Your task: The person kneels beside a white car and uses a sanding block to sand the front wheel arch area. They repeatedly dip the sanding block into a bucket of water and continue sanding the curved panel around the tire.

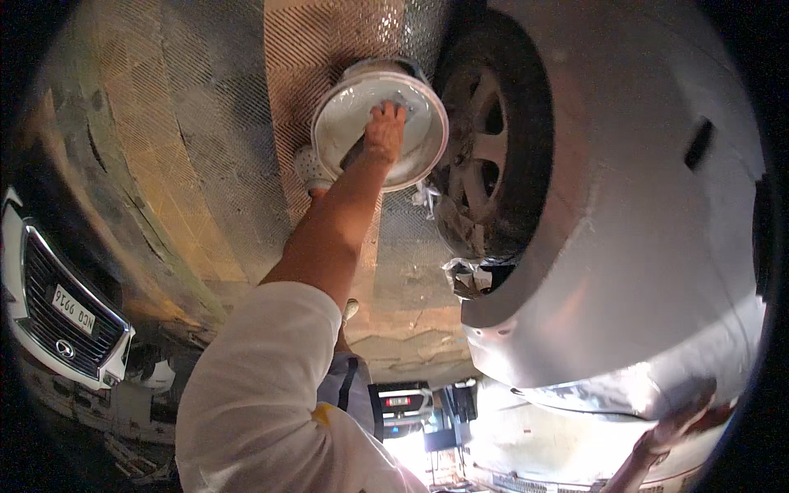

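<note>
My left hand [385,131] reaches down into a round white bucket [319,135] that holds cloudy, pale liquid. Its fingers are bent and pressed downward near the liquid. A small greyish shape shows at the fingertips, too unclear to name. A dark, elongated patch lies beside my wrist inside the bucket; I cannot tell what it is. At the lower right, my right hand [678,423] is against or close to the edge of a grey car body panel [625,246]. Blur and glare hide its fingers.
A car wheel [493,140] stands right beside the bucket, with crumpled clear plastic [464,279] below it. A grey perforated clog [311,168] is at the bucket's left. The floor has ridged matting [222,99]. A white car front [66,312] is at far left.
</note>
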A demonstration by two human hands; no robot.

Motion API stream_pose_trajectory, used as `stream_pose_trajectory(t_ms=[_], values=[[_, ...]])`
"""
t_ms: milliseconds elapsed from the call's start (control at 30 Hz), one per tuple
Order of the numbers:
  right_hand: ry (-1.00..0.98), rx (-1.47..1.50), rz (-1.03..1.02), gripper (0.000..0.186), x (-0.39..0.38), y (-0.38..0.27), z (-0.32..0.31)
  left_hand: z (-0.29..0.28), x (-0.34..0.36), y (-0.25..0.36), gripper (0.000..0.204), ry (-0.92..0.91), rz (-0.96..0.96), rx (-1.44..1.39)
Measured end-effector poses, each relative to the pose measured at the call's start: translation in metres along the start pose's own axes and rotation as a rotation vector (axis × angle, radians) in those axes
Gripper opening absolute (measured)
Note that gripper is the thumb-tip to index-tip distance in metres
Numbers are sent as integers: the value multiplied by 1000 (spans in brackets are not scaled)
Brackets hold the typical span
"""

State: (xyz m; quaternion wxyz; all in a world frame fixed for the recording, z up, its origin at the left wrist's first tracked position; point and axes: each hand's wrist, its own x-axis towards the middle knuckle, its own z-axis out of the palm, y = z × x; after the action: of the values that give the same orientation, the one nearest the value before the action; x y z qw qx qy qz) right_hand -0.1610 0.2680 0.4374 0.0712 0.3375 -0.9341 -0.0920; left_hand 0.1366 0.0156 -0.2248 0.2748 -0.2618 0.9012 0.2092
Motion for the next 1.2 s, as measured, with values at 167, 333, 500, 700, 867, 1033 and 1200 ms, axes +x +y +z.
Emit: stream_pose_trajectory(t_ms=[167, 333, 500, 700, 867, 1033, 1200], values=[[89, 283, 52, 70, 9, -57, 16, -89, -49, 0, 33, 82, 110, -72], [196, 355, -136, 72, 20, -61, 19, -189, -94, -32, 43, 344, 275, 175], [370, 133, -191, 67, 26, -66, 5, -314, -128, -98, 48, 215, 162, 591], [403, 108, -145, 74, 25, -45, 22, -430, -193, -5, 45, 102, 272, 651], [403, 120, -107, 75, 18, -39, 29, -468, -303, 131, 54, 580, 675, 61], [391, 81, -103, 75, 19, -43, 32, -431, -287, 165, 62, 203, 147, -688], [376, 79, -103, 74, 18, -44, 29, -334, -227, 199, 82, 313, -9, -1157]])
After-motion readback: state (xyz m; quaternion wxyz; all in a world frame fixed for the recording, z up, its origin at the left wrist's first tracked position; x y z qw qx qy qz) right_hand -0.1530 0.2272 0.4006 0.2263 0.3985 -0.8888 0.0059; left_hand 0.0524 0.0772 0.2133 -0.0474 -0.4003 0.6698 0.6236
